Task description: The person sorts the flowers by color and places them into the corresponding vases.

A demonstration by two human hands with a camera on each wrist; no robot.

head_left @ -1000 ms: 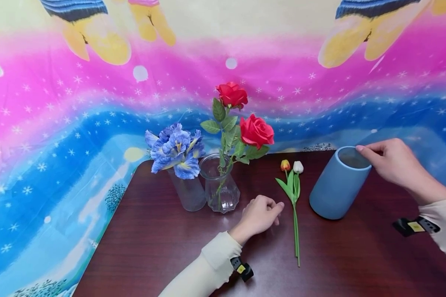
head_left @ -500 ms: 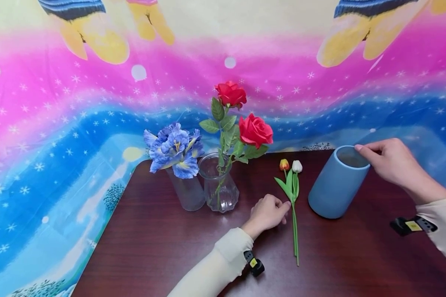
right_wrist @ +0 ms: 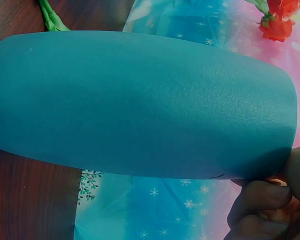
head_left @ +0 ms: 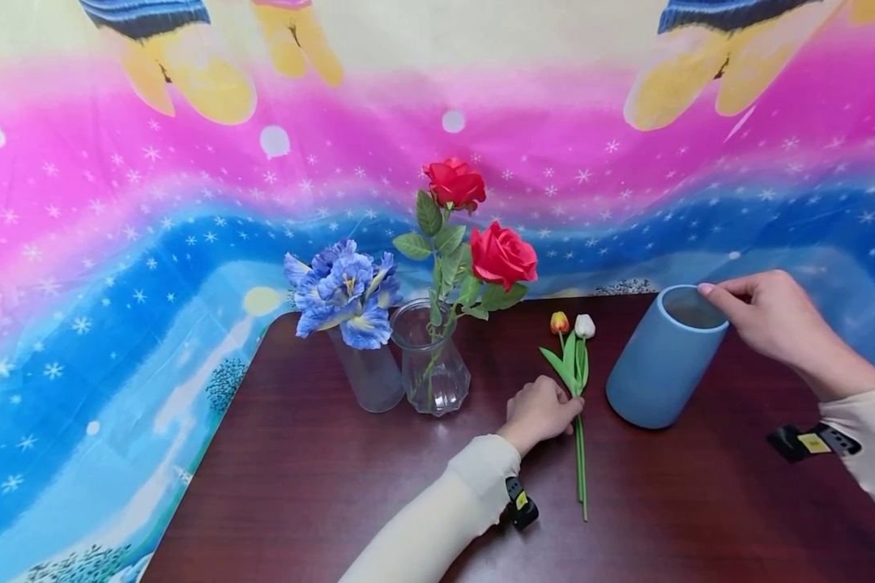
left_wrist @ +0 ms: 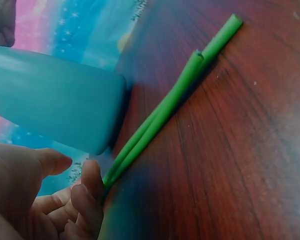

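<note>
1. The tulips (head_left: 573,364), one orange-red and one white, lie on the counter (head_left: 299,502), in from the back edge and well away from the left edge.
2. The left hand (head_left: 542,411) is at their stems just below the leaves, thumb spread from the bent fingers; whether it touches them is hard to tell.
3. Beside the tulips, farther from the left edge, stands the blue vase (head_left: 663,368), between them and the right hand (head_left: 773,320), which pinches its rim.
4. Across the left hand, toward the back left corner, the glass vase (head_left: 437,380) holds two roses (head_left: 504,256).
5. Just beside it, nearer that corner, is the frosted vase (head_left: 370,376) with blue flowers (head_left: 350,287).
6. A printed cloth (head_left: 554,146) hangs behind the back edge.
7. The tulips' blooms point to the back edge, stem ends toward the front; their long axis runs front to back.
8. The blue vase's long axis rises from the counter, mouth up.
</note>
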